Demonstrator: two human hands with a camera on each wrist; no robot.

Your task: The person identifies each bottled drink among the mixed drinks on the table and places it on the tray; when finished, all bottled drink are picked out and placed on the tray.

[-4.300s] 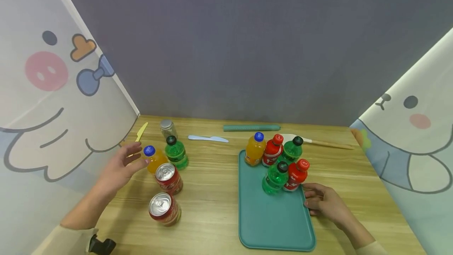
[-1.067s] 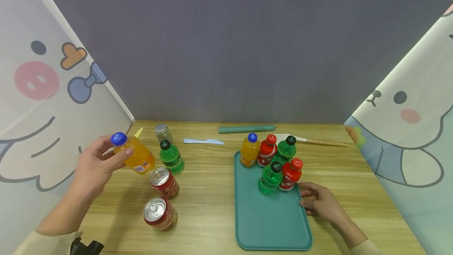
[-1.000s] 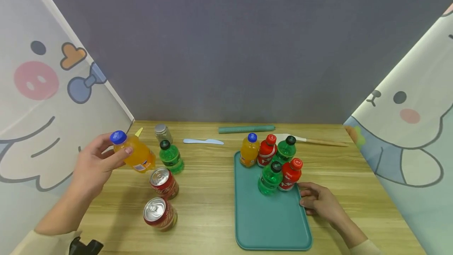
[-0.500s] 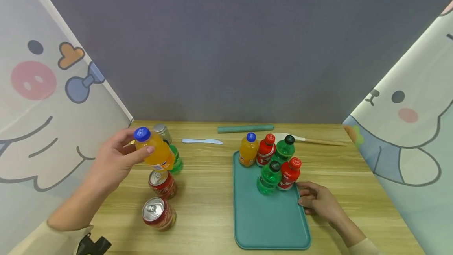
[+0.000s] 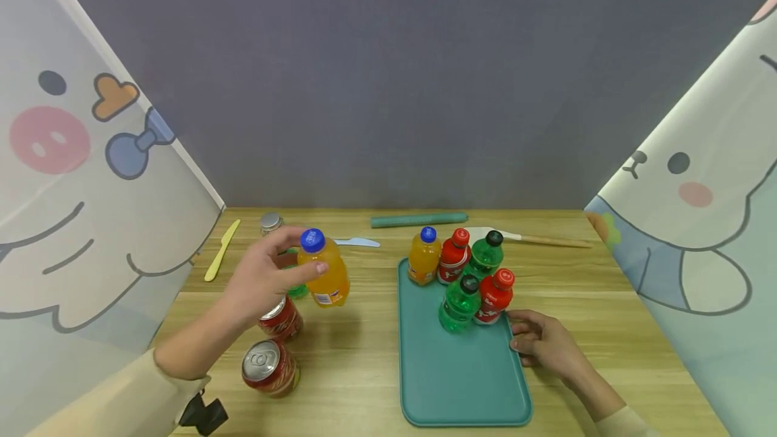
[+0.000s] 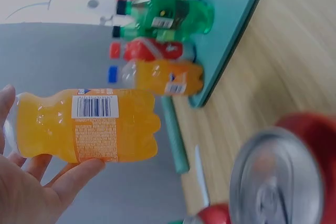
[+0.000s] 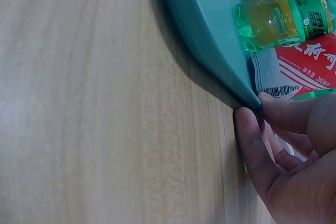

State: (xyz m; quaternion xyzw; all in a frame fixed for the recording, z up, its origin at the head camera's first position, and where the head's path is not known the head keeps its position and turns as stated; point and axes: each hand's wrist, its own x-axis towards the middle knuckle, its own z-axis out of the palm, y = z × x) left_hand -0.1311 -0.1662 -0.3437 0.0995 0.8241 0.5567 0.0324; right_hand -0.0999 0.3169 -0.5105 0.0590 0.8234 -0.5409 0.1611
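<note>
My left hand [image 5: 261, 282] grips a bottle of orange soda [image 5: 330, 276] with a blue cap. It hangs slightly tilted above the table, left of the teal tray [image 5: 464, 380]. In the left wrist view the label of this orange soda bottle [image 6: 97, 124] faces the camera. My right hand [image 5: 549, 346] pinches the tray's right rim, thumb on top in the right wrist view. At the tray's far end stand another orange soda bottle [image 5: 423, 258], two red-capped bottles [image 5: 454, 258] [image 5: 494, 297] and two green bottles [image 5: 485, 257] [image 5: 459, 305].
Two red soda cans [image 5: 282, 319] [image 5: 271, 369] stand below my left arm. A green bottle [image 5: 296, 288] and a silver-lidded jar [image 5: 270, 222] are partly hidden behind that hand. Yellow knife [image 5: 222, 250], blue knife [image 5: 358, 242], green stick [image 5: 419, 220] and spatula [image 5: 534, 239] lie further back.
My left hand has taken hold of the orange soda bottle, lifted it from beside the cans and carried it right, toward the tray. My right hand has stayed at the tray's rim.
</note>
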